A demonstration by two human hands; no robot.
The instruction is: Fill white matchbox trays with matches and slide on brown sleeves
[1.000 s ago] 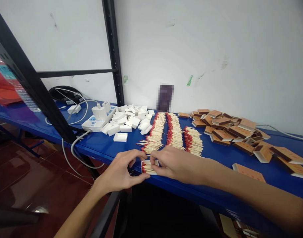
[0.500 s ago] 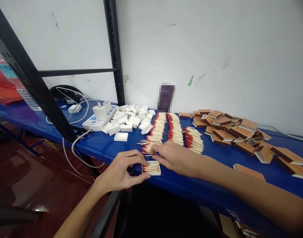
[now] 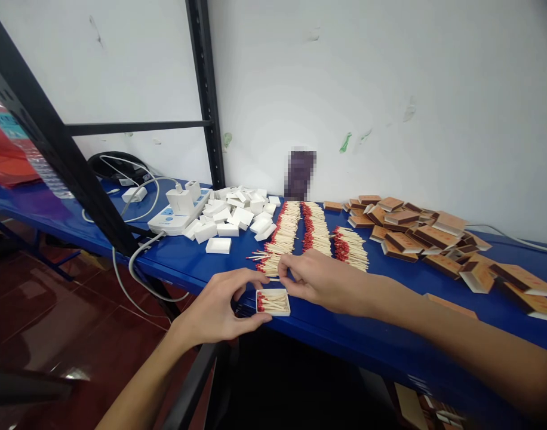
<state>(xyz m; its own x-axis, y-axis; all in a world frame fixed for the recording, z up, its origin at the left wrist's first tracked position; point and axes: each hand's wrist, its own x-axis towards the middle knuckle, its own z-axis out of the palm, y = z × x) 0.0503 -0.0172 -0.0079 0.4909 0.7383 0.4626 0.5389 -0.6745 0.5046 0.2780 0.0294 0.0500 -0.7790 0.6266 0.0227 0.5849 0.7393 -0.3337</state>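
Note:
A small white matchbox tray (image 3: 273, 302) with red-tipped matches in it sits at the front edge of the blue shelf (image 3: 188, 263). My left hand (image 3: 220, 307) curls around the tray's left end, thumb and forefinger touching it. My right hand (image 3: 316, 279) hovers just behind the tray, its fingers pinched together at the near end of the rows of loose matches (image 3: 295, 233); what they pinch is too small to make out.
A heap of empty white trays (image 3: 233, 218) lies at the back left beside a white power strip (image 3: 177, 216) with cables. Brown matchbox sleeves (image 3: 417, 236) are piled at the right. A black rack upright (image 3: 205, 89) stands against the white wall.
My right hand has lifted off the tray and moved back to the loose matches. The tray now shows fully, with matches in it. My left hand has stayed on it.

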